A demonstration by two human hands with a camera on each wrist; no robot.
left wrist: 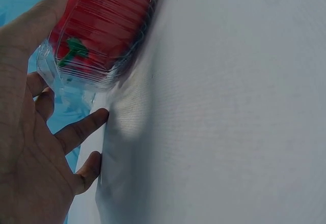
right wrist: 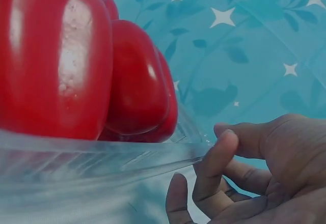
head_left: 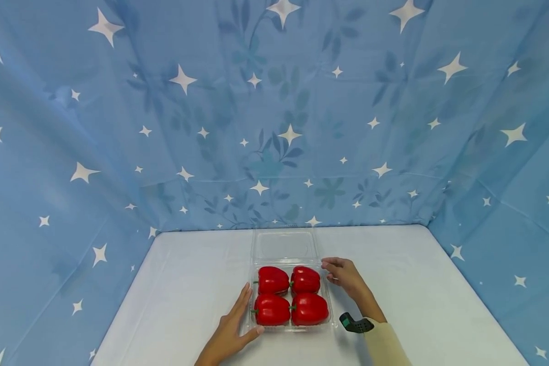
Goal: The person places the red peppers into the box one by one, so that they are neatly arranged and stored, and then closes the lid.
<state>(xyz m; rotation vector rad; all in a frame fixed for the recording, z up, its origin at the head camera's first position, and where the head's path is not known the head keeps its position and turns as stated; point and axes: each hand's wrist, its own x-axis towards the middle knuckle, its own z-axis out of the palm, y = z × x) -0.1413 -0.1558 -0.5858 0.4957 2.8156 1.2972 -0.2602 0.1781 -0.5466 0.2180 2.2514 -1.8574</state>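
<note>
A clear plastic clamshell box [head_left: 289, 328] holds several red bell peppers [head_left: 272, 309] with green stems, set in two rows. Its clear lid [head_left: 285, 245] is folded back toward the curtain. Along the box's left side lies my left hand [head_left: 231, 325], fingers extended and thumb at the front corner. The left wrist view shows that thumb against the clear wall, beside a pepper [left wrist: 104, 23]. At the back right corner, near the hinge, is my right hand [head_left: 346, 278], its fingers loosely bent. In the right wrist view its fingertips [right wrist: 224, 140] are right at the box's rim [right wrist: 153, 170].
A white table [head_left: 187, 274] lies under the box. Blue curtains [head_left: 274, 127] with white stars and leaf prints rise behind it and along both sides. A dark band with a green patch [head_left: 356, 323] sits at the right wrist, beside a pale yellow sleeve [head_left: 384, 345].
</note>
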